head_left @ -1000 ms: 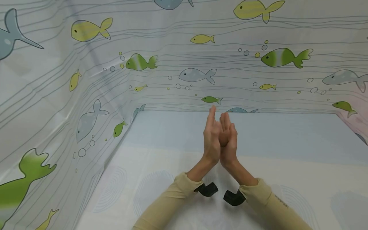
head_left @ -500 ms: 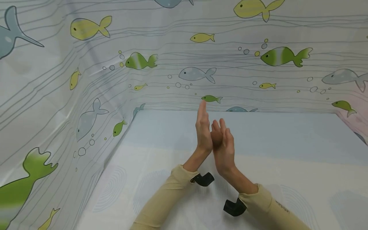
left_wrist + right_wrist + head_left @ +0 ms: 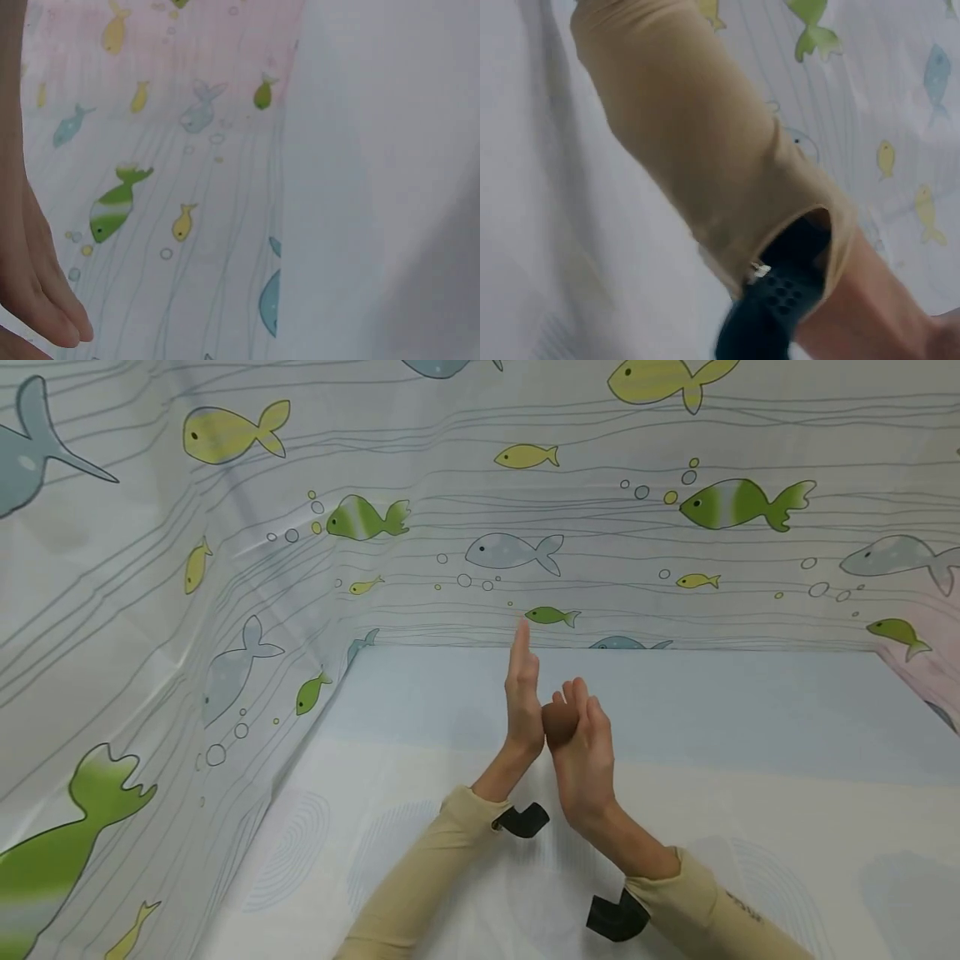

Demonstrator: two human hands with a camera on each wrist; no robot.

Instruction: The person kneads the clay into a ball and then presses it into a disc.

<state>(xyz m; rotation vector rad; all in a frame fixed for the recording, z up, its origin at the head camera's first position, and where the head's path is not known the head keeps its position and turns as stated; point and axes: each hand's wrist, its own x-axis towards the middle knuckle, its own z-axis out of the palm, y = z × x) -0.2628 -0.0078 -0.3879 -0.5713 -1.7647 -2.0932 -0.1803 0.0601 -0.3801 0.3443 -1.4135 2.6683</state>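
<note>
In the head view a smooth brown ball sits between my two palms. My left hand stands upright on its left side, fingers straight and its palm against the ball. On the other side, my right hand is set a little lower, with the ball at its palm and its fingers extended behind it. The left wrist view catches fingers at its lower left; the ball does not show there. A beige sleeve and a bare wrist fill much of the right wrist view, without the ball.
Below the hands spreads a pale white and blue tabletop. Fish-patterned cloth rises at the back and left. Dark wrist-worn mounts stick out from both sleeves.
My left hand has shifted left and slightly up, while the right has tilted left and dropped a little. The ball has moved left with them and shows more fully between the palms.
</note>
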